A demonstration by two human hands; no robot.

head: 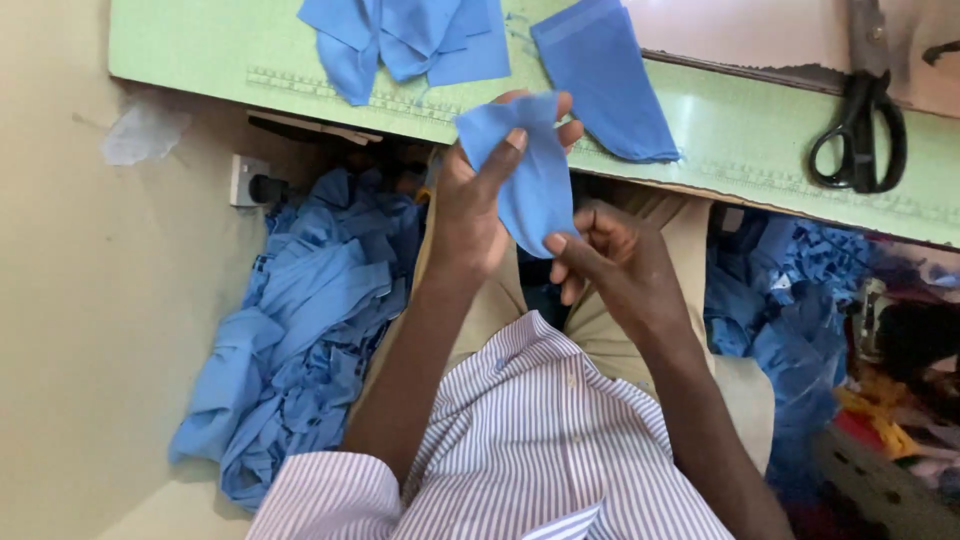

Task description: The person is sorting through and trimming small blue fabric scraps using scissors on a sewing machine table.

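Note:
A small piece of blue cloth (pixel 530 180) hangs in front of me, held by both hands just below the edge of the green table (pixel 740 130). My left hand (pixel 480 195) pinches its upper part, thumb on the front. My right hand (pixel 615 260) grips its lower corner between thumb and fingers. I wear a striped shirt and tan trousers.
More blue cloth pieces (pixel 400 40) and a folded one (pixel 605 85) lie on the table. Black scissors (pixel 860 125) rest at the table's right. Heaps of blue cloth (pixel 300 330) lie on the floor left and right (pixel 790 310). A wall socket (pixel 250 180) is at left.

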